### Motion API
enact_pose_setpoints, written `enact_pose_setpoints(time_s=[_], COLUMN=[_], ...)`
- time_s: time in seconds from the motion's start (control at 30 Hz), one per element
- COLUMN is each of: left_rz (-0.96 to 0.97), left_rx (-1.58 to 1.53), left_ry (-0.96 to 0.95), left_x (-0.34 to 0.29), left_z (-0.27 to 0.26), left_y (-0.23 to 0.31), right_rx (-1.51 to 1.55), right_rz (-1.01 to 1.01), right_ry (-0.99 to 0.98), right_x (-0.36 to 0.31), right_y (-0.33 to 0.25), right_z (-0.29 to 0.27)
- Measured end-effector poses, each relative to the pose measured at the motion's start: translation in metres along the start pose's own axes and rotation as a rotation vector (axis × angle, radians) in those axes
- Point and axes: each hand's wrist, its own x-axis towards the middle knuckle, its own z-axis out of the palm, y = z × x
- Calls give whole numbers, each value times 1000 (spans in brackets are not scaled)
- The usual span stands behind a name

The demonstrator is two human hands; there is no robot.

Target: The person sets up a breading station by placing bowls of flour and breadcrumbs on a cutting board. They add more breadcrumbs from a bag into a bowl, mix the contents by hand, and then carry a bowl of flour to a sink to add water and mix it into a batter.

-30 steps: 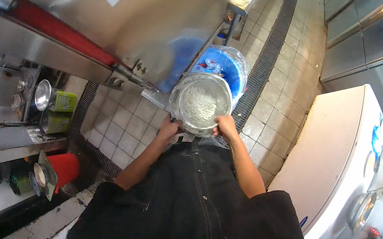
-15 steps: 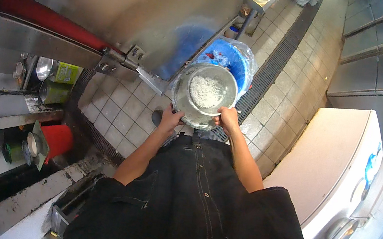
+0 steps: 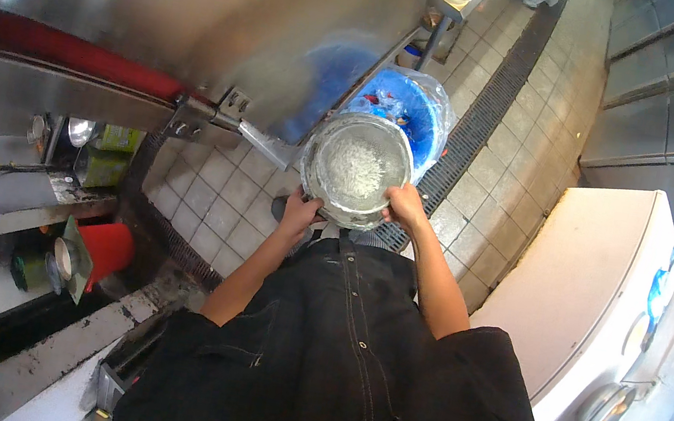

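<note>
In front of my waist I hold a round sieve (image 3: 361, 137) with white, flour-like clumps on its mesh, over a wider grey round bowl (image 3: 324, 194). My left hand (image 3: 299, 212) is closed on the bowl's near left rim, thumb on top. At the near right, my right hand (image 3: 403, 206) grips the rim of the sieve; its underside fingers are hidden. Just beyond the bowl stands a blue bin (image 3: 423, 119) lined with clear plastic, with rubbish inside. The bowl partly hides the bin.
A steel panel with a red bar (image 3: 81, 55) is at the left. A metal bracket (image 3: 260, 142) sticks out near the bowl. To the right stands a white cabinet (image 3: 567, 271). A floor drain grate (image 3: 492, 103) runs along the tiles. A red bucket (image 3: 105, 256) lies lower left.
The sieve sits differently against the bowl, and its rim looks smeared by motion. White clumps have shifted slightly left. Both hands keep their grip.
</note>
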Motion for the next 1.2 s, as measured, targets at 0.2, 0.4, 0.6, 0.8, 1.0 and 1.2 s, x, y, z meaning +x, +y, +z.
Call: enact_pose_setpoints(time_s=[0.2,0.4,0.6,0.8,1.0,1.2], left_rz=[32,-9,-72,21,-68,-73], left_rx=[31,96,92,90,78,68], left_ry=[18,-14,7,-8,12,-15], left_x=[8,4,4,13,12,13], left_z=[3,13,20,17,22,19], left_y=[-3,9,14,5,11,10], right_rx=[-110,-14,-86,-4,-73,-38], right_rz=[11,-8,10,-19,21,27], right_ry=[-49,1,-6,15,18,-12], right_x=[-19,-8,0,-7,-12,-2], right_y=[-15,-2,-5,-12,-18,0], right_z=[5,-1,-8,0,-4,-10])
